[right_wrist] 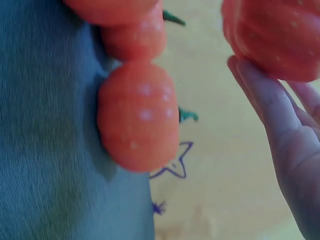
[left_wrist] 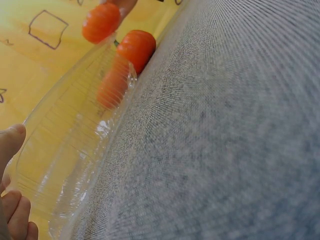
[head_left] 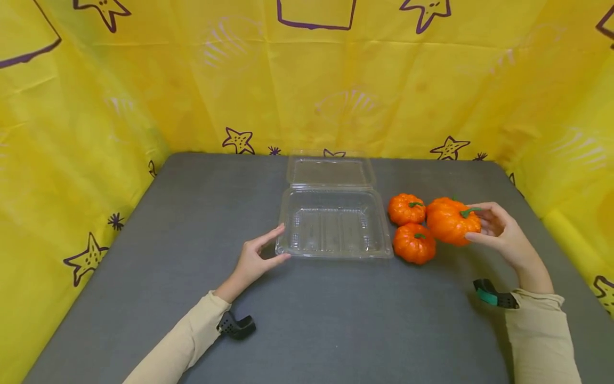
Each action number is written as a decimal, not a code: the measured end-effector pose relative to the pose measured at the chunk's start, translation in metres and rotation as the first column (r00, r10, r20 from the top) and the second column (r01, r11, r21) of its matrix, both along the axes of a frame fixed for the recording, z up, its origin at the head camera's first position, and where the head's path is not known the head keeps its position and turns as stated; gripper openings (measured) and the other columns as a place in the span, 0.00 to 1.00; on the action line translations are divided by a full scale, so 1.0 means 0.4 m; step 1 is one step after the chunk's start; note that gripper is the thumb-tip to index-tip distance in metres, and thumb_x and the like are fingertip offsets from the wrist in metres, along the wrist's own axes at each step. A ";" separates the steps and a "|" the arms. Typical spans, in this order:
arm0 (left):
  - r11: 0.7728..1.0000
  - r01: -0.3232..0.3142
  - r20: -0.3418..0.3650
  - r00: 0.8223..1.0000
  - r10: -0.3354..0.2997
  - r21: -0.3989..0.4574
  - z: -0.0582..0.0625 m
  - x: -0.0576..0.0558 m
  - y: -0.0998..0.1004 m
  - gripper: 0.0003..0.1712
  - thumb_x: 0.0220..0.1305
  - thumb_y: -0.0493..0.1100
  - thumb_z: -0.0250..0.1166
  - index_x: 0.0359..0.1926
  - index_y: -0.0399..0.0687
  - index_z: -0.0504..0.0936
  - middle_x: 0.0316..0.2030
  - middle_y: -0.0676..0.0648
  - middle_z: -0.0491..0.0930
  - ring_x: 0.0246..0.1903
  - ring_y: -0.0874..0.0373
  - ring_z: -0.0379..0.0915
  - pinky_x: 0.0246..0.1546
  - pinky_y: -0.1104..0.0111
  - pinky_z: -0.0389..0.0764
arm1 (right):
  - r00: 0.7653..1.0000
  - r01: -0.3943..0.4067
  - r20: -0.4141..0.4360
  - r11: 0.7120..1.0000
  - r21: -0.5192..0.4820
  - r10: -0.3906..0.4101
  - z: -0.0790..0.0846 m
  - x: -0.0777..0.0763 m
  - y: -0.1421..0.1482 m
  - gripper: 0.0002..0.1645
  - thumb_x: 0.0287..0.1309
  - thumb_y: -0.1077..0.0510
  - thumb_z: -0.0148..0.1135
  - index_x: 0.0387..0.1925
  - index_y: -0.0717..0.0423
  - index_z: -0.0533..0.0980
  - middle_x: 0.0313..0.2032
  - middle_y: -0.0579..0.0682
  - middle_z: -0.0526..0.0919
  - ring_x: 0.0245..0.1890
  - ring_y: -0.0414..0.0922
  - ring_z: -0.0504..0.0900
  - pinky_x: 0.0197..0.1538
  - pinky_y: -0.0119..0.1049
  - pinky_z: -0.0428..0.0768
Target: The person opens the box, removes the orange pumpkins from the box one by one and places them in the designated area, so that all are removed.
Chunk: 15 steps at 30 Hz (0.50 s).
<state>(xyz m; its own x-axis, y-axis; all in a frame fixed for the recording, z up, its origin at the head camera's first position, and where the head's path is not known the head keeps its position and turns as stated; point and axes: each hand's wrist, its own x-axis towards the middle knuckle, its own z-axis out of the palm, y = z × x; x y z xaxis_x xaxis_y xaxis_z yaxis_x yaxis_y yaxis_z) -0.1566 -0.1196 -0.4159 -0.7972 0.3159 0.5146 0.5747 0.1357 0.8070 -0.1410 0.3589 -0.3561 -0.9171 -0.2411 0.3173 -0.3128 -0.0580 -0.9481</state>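
Observation:
My right hand holds a small orange pumpkin with a green stem, raised over the table, the thumb and fingers on its right side. In the right wrist view, the held pumpkin is at the top right, apart from a pumpkin on the table. Two more pumpkins sit left of it in the head view, a rear one and a front one. My left hand grips the near left corner of a clear plastic clamshell container, thumb and finger at its rim.
The container's lid lies folded back behind its base. A grey cloth-covered table is under everything. Yellow patterned curtains stand around the back and sides. Each wrist carries a black strap mount, such as the right one.

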 end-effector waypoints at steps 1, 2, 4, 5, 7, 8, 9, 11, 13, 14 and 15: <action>1.000 -0.001 0.001 1.000 0.001 0.002 -0.001 0.001 0.000 0.31 0.37 0.21 0.70 0.47 0.18 0.70 0.50 0.28 0.69 0.52 0.40 0.65 0.53 0.68 0.65 | 1.000 -0.019 0.006 1.000 0.010 0.019 -0.001 0.000 0.008 0.29 0.44 0.86 0.49 0.49 0.67 0.66 0.45 0.51 0.76 0.42 0.42 0.77 0.38 0.29 0.78; 1.000 -0.001 0.002 1.000 0.001 0.004 -0.002 0.002 0.000 0.31 0.37 0.22 0.70 0.47 0.18 0.70 0.50 0.28 0.69 0.52 0.40 0.65 0.54 0.68 0.65 | 0.999 -0.030 0.017 0.999 0.027 0.030 -0.002 0.000 0.015 0.29 0.44 0.86 0.49 0.49 0.66 0.66 0.45 0.51 0.75 0.42 0.41 0.77 0.38 0.28 0.77; 1.000 0.000 0.001 1.000 0.000 0.008 -0.004 0.003 0.000 0.31 0.37 0.22 0.70 0.47 0.18 0.70 0.50 0.28 0.69 0.52 0.40 0.65 0.54 0.68 0.65 | 0.998 -0.040 0.043 0.996 0.085 0.036 -0.005 0.003 0.030 0.29 0.45 0.85 0.49 0.49 0.63 0.66 0.45 0.49 0.73 0.44 0.39 0.76 0.39 0.26 0.76; 1.000 0.000 0.001 1.000 0.000 0.009 -0.004 0.002 0.000 0.31 0.37 0.22 0.70 0.47 0.18 0.70 0.50 0.28 0.69 0.52 0.40 0.65 0.53 0.68 0.65 | 0.998 -0.033 0.059 0.992 0.125 0.026 -0.007 0.005 0.037 0.29 0.46 0.84 0.50 0.48 0.61 0.66 0.46 0.48 0.72 0.44 0.37 0.75 0.39 0.25 0.76; 1.000 0.003 -0.005 1.000 -0.003 0.008 -0.004 0.003 -0.001 0.31 0.37 0.21 0.69 0.47 0.18 0.70 0.49 0.28 0.69 0.52 0.40 0.65 0.53 0.68 0.66 | 0.996 -0.009 0.084 0.978 0.209 -0.009 -0.012 0.009 0.048 0.28 0.46 0.83 0.51 0.47 0.58 0.66 0.46 0.47 0.70 0.45 0.34 0.73 0.39 0.24 0.75; 1.000 0.004 -0.005 1.000 -0.004 0.005 -0.003 0.002 -0.001 0.31 0.37 0.22 0.70 0.47 0.18 0.70 0.49 0.28 0.69 0.52 0.40 0.66 0.53 0.68 0.66 | 0.995 -0.001 0.094 0.971 0.240 -0.022 -0.016 0.011 0.054 0.28 0.47 0.82 0.52 0.47 0.57 0.66 0.46 0.46 0.69 0.46 0.33 0.73 0.39 0.23 0.74; 1.000 0.005 -0.004 1.000 -0.005 0.004 -0.003 0.002 -0.001 0.31 0.37 0.22 0.69 0.47 0.18 0.70 0.49 0.28 0.69 0.52 0.41 0.66 0.53 0.68 0.66 | 0.994 0.013 0.099 0.961 0.276 -0.042 -0.019 0.012 0.058 0.28 0.47 0.81 0.53 0.47 0.55 0.67 0.47 0.45 0.69 0.46 0.32 0.72 0.39 0.22 0.74; 1.000 0.006 0.001 1.000 -0.006 0.005 -0.001 0.000 -0.002 0.31 0.37 0.22 0.69 0.47 0.18 0.70 0.50 0.28 0.69 0.52 0.41 0.66 0.53 0.68 0.66 | 0.993 0.019 0.102 0.950 0.311 -0.053 -0.026 0.011 0.066 0.28 0.47 0.81 0.53 0.47 0.54 0.67 0.47 0.44 0.68 0.46 0.31 0.72 0.40 0.22 0.73; 1.000 0.004 0.006 1.000 -0.004 0.003 0.001 0.000 -0.001 0.31 0.38 0.22 0.69 0.48 0.19 0.70 0.50 0.29 0.69 0.52 0.41 0.65 0.53 0.68 0.66 | 0.994 -0.003 0.108 0.951 0.309 -0.032 -0.034 0.008 0.075 0.28 0.48 0.80 0.53 0.48 0.55 0.66 0.48 0.44 0.67 0.47 0.31 0.71 0.40 0.22 0.73; 1.000 0.003 0.009 1.000 -0.003 0.004 0.001 0.000 -0.001 0.31 0.38 0.22 0.69 0.48 0.19 0.70 0.50 0.29 0.69 0.52 0.42 0.65 0.53 0.68 0.66 | 0.993 -0.019 0.114 0.954 0.301 -0.016 -0.038 0.006 0.079 0.28 0.48 0.81 0.52 0.48 0.55 0.66 0.48 0.44 0.67 0.47 0.31 0.71 0.40 0.22 0.73; 1.000 0.002 0.010 1.000 -0.002 0.005 0.001 0.000 0.000 0.31 0.38 0.22 0.69 0.48 0.19 0.70 0.50 0.29 0.69 0.52 0.42 0.65 0.53 0.68 0.66 | 0.993 -0.033 0.121 0.955 0.295 -0.003 -0.041 0.005 0.083 0.28 0.48 0.81 0.52 0.48 0.56 0.66 0.48 0.44 0.67 0.47 0.32 0.71 0.40 0.23 0.74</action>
